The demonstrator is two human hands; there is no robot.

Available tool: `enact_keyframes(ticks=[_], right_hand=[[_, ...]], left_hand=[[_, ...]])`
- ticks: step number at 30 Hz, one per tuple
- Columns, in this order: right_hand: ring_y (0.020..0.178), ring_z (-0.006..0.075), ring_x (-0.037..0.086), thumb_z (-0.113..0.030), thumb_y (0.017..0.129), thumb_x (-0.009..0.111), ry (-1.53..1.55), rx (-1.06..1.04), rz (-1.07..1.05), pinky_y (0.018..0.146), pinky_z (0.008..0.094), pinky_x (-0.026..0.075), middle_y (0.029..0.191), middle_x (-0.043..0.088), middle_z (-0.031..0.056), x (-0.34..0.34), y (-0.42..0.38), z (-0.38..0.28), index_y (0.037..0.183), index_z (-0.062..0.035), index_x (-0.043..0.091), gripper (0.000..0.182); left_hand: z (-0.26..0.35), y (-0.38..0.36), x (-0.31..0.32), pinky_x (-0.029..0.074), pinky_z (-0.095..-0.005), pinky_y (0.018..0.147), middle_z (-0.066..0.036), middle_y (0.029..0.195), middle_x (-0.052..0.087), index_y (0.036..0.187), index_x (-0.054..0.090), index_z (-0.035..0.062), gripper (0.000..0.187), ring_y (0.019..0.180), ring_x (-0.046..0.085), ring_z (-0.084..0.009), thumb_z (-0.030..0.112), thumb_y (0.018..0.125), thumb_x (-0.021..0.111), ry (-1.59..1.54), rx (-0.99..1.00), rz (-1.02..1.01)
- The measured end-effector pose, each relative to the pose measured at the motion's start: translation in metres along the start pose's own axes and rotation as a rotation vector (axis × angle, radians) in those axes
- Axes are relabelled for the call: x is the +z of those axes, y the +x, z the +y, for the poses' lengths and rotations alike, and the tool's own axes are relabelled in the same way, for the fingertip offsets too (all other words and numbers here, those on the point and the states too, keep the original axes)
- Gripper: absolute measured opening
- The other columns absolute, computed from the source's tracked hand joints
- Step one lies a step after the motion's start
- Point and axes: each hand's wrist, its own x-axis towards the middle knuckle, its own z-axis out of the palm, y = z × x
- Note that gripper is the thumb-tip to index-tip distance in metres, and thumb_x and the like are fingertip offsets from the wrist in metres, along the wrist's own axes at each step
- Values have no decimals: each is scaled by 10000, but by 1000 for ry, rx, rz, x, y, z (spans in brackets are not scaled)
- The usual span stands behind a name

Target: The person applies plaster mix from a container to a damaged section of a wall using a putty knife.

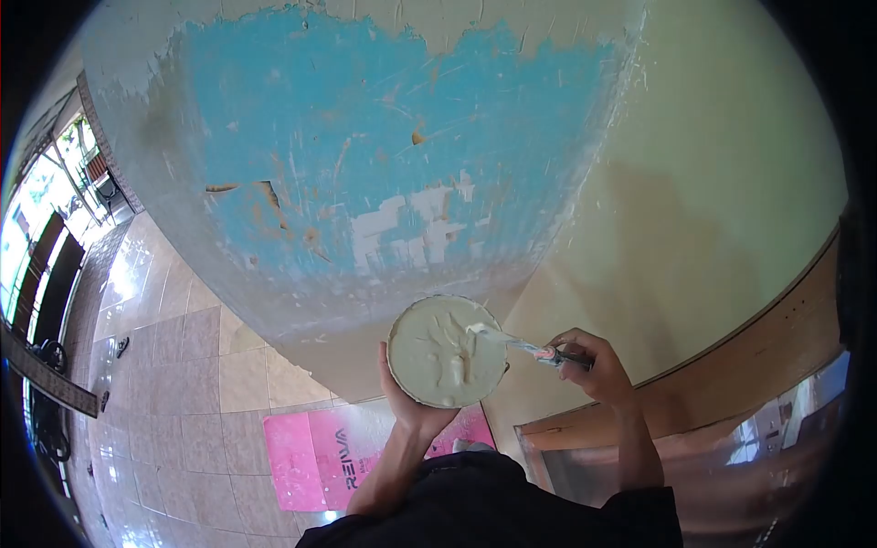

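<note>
A round tub (pixel 393 358) full of pale, creamy filler paste (pixel 429 352) rests in my left hand (pixel 416 406), its fingers wrapped round the side and underside. My right hand (pixel 596 365) grips the dark handle of a putty knife (pixel 525 345). The knife's blade end, coated in paste, reaches over the tub's right side and touches the paste, which is marked with grooves and lumps. In front stands a wall with a large blue patch (pixel 365 110) of exposed old paint. White filler smears (pixel 411 224) lie on the lower middle of that patch.
A pink board marked REIWA (pixel 297 466) lies on the tiled floor (pixel 201 393) beneath me. To the right, a plain cream wall (pixel 713 183) meets a wooden piece of furniture (pixel 685 402) with a glossy surface. At far left is a bright doorway with a parked vehicle (pixel 50 365).
</note>
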Motion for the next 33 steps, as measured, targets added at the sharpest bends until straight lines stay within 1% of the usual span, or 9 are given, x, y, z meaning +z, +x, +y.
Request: enact_keyframes(ticks=[7,10,12,16,20,24,26,31,33], right_hand=[[684,60,528,-85,769,787,8,-62,-4,652,241,425,764,634,13,11,11,2,921,-20,599,251],[724,71,531,-76,754,788,-20,-190,141,683,249,431,797,624,30,12,23,15,907,-14,597,253],[768,62,463,-131,792,736,-106,-552,240,663,225,382,866,526,15,8,39,21,912,-8,575,235],[760,78,459,-236,845,714,55,-583,462,673,211,374,847,495,4,-2,80,24,929,-4,585,278],[819,88,511,-84,897,653,428,-654,562,724,242,436,969,539,11,-25,133,-2,1079,-33,607,195],[804,82,515,-103,962,584,462,-816,716,692,234,444,982,538,17,-45,183,-33,1213,-54,507,267],[802,83,523,-131,992,544,448,-819,787,664,235,448,981,537,28,-51,204,-34,1292,-72,391,342],[806,93,537,-101,991,529,408,-862,844,636,235,458,1070,521,56,-57,231,-36,1323,-95,349,378],[864,120,545,-29,967,533,285,-882,953,723,260,474,1132,503,84,-59,240,-38,1320,-65,343,403]], left_hand=[[2,15,-6,274,-603,1099,-83,1456,400,1461,372,177,780,1329,377,-335,684,872,425,-22,22,-29],[3,22,-6,279,-582,1102,-71,1457,403,1459,376,175,797,1328,382,-319,703,864,414,15,21,-44],[3,28,-3,283,-560,1104,-58,1452,413,1456,382,174,813,1324,390,-303,723,856,400,56,11,-58],[4,33,2,271,-566,1114,-62,1465,395,1463,367,176,821,1340,371,-312,723,852,407,98,39,-99],[2,35,5,272,-562,1114,-64,1464,396,1458,373,173,813,1340,369,-316,716,854,409,131,57,-136],[1,37,-2,275,-567,1108,-68,1459,401,1453,380,171,805,1337,369,-317,711,856,406,130,85,-84],[1,36,-1,246,-723,1056,-105,1483,331,1457,351,166,764,1339,325,-385,659,879,436,4,105,-78],[2,34,0,245,-722,1057,-110,1482,331,1458,348,164,767,1343,321,-380,659,878,436,-48,112,-117],[2,33,2,242,-727,1055,-111,1481,331,1457,348,163,767,1345,319,-381,659,879,435,-98,111,-112]])
